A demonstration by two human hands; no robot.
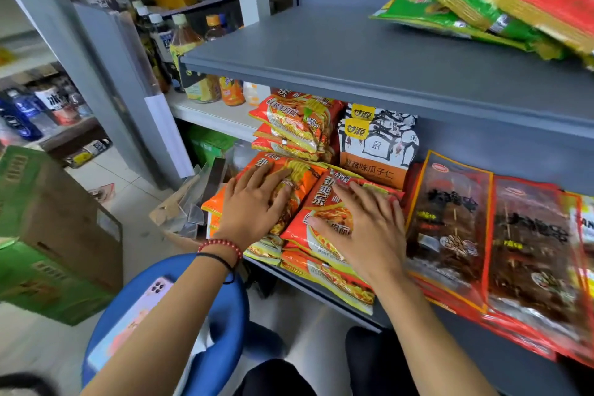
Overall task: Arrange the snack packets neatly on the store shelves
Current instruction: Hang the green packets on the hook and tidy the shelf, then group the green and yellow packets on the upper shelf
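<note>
Orange packets [321, 202], long axes front-to-back, tops rearward

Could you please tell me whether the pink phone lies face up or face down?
Face down: the pink phone shows its rear camera lenses.

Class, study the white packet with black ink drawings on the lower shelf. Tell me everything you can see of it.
The white packet looks like glossy plastic, printed with black house drawings, a yellow logo patch top left and an orange band with dark characters below. It stands upright beneath the grey shelf board, a matching packet behind it, beside stacked orange noodle packets.
</note>
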